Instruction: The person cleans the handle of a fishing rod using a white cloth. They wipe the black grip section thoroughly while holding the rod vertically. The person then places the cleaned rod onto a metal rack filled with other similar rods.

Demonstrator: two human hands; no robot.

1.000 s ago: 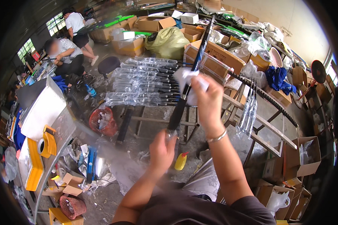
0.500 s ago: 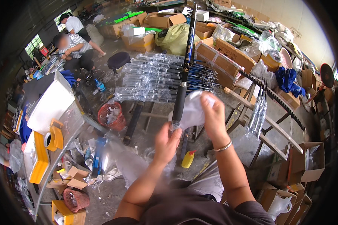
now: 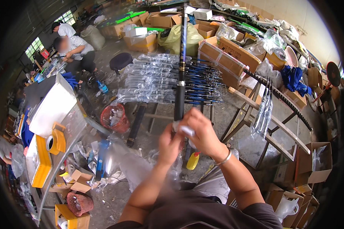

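A fishing rod (image 3: pixel 180 95) with a black grip and a blue-and-black upper part stands nearly upright before me, pointing away. My left hand (image 3: pixel 169 144) is closed around the bottom of its grip, where some clear plastic shows. Close beside it, my right hand (image 3: pixel 201 131) pinches a bunched piece of white film (image 3: pixel 187 130) against the rod's butt end. The fingers partly hide the film and the butt. Beyond the rod lies a stack of plastic-wrapped rods (image 3: pixel 151 80) on a rack.
At left is a table (image 3: pixel 70 126) with tape rolls (image 3: pixel 50 143). A red basket (image 3: pixel 114 118) and a yellow bottle (image 3: pixel 193 161) stand on the floor. Several wrapped rods (image 3: pixel 263 114) lean on a wooden frame (image 3: pixel 283 124) at right. Two people crouch or bend at the far left.
My right hand has come down and left to the rod's butt, and the spread white film is now bunched. The rod has shifted slightly left.
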